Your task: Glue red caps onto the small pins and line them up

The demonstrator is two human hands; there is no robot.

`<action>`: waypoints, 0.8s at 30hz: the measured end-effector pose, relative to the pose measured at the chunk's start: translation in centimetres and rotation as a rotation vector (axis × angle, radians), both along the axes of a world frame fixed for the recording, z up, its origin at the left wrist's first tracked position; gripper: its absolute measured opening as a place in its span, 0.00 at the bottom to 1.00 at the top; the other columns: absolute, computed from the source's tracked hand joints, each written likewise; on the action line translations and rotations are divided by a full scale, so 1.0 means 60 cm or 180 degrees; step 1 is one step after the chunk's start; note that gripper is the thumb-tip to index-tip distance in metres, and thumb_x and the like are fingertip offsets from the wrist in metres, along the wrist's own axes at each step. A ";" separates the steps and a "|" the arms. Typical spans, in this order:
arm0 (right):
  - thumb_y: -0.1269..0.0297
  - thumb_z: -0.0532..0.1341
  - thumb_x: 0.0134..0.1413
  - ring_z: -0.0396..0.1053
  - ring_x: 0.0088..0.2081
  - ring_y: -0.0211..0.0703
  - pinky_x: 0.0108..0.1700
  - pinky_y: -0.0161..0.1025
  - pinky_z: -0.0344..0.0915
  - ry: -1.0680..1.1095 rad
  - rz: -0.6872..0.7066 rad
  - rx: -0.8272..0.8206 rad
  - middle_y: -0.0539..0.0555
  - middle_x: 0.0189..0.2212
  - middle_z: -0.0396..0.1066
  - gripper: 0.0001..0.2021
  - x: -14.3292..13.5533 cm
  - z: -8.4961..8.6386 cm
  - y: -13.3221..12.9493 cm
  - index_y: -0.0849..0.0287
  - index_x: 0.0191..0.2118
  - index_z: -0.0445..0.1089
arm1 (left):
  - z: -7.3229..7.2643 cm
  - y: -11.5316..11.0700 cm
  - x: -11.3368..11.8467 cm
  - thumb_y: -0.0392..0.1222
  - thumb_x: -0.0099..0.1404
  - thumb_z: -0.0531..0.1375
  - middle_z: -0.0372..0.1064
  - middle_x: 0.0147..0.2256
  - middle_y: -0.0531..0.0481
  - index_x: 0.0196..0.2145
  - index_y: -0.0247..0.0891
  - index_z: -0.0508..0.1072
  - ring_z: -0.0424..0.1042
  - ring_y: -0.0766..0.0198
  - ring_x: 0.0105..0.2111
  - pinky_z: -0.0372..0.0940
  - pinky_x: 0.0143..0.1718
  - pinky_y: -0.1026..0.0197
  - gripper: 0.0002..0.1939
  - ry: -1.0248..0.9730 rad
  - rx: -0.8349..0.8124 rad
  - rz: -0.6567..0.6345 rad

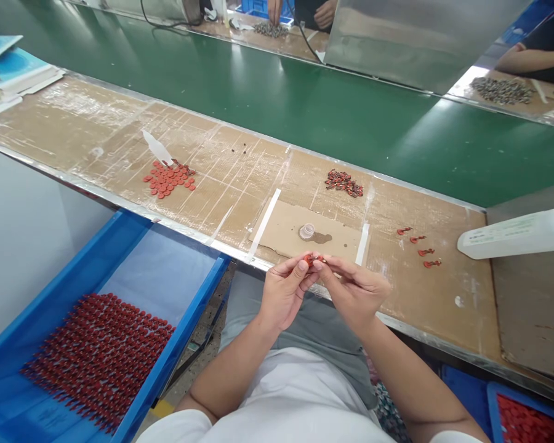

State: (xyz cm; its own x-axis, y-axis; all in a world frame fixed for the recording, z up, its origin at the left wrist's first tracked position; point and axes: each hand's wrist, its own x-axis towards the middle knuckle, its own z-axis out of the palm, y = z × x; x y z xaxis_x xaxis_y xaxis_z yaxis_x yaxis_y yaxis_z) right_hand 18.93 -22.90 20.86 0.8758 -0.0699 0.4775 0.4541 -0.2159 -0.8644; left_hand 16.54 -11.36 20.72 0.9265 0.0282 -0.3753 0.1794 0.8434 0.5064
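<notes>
My left hand and my right hand meet at the bench's front edge, fingertips pinched on a small red-and-dark piece. Fingers cover part of it, so I cannot tell whether it is one part or two joined. Just beyond lies a cardboard sheet taped to the bench, with a small clear cup on it beside a brown wet stain. Farther back sits a pile of small red-and-black parts. Red discs are heaped to the left, and several red pieces with discs lie in a row to the right.
A blue crate at lower left holds rows of red pieces. A white bottle lies at the right end, by a metal panel. Behind the bench runs a green belt; across it, other people's hands are near grey parts.
</notes>
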 end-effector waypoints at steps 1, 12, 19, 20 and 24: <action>0.72 0.71 0.46 0.79 0.35 0.45 0.40 0.42 0.80 0.0004 0.0010 -0.0004 0.48 0.37 0.79 0.15 0.000 0.001 0.000 0.47 0.40 0.78 | 0.000 0.000 0.000 0.41 0.55 0.70 0.79 0.40 0.44 0.38 0.36 0.80 0.78 0.62 0.39 0.72 0.43 0.64 0.13 0.0011 0.0017 0.0011; 0.73 0.70 0.47 0.79 0.38 0.45 0.42 0.44 0.79 0.0068 0.0271 0.0041 0.48 0.38 0.79 0.15 0.004 0.002 -0.007 0.47 0.40 0.78 | 0.002 0.001 -0.002 0.40 0.55 0.70 0.78 0.42 0.44 0.38 0.37 0.81 0.78 0.59 0.42 0.73 0.46 0.60 0.11 -0.0230 0.0278 0.0065; 0.73 0.70 0.47 0.77 0.42 0.48 0.44 0.48 0.77 -0.0059 0.0432 0.0108 0.51 0.39 0.79 0.15 0.009 0.006 -0.021 0.46 0.41 0.78 | 0.007 -0.006 -0.002 0.40 0.52 0.71 0.79 0.37 0.45 0.36 0.38 0.81 0.78 0.59 0.39 0.74 0.45 0.58 0.12 -0.0226 0.0321 0.0022; 0.73 0.70 0.47 0.77 0.41 0.47 0.44 0.48 0.77 -0.0072 0.0420 0.0090 0.51 0.39 0.79 0.16 0.009 0.005 -0.023 0.46 0.41 0.78 | 0.007 -0.008 -0.002 0.40 0.52 0.71 0.79 0.36 0.45 0.36 0.39 0.81 0.78 0.58 0.38 0.73 0.45 0.58 0.12 -0.0213 0.0327 0.0013; 0.73 0.70 0.46 0.77 0.38 0.45 0.40 0.45 0.76 -0.0126 0.0383 0.0041 0.51 0.36 0.79 0.17 0.010 0.004 -0.027 0.45 0.42 0.77 | 0.007 -0.011 -0.002 0.40 0.52 0.71 0.79 0.37 0.45 0.36 0.39 0.81 0.78 0.58 0.39 0.73 0.45 0.57 0.11 -0.0181 0.0341 -0.0006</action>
State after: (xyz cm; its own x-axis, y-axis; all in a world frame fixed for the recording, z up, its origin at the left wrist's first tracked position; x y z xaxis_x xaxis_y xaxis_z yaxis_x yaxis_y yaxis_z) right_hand 19.56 -24.53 21.11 0.8588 0.0283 0.5115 0.5097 -0.1469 -0.8477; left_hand 16.39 -12.00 21.12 0.9462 0.0638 -0.3171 0.1493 0.7836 0.6031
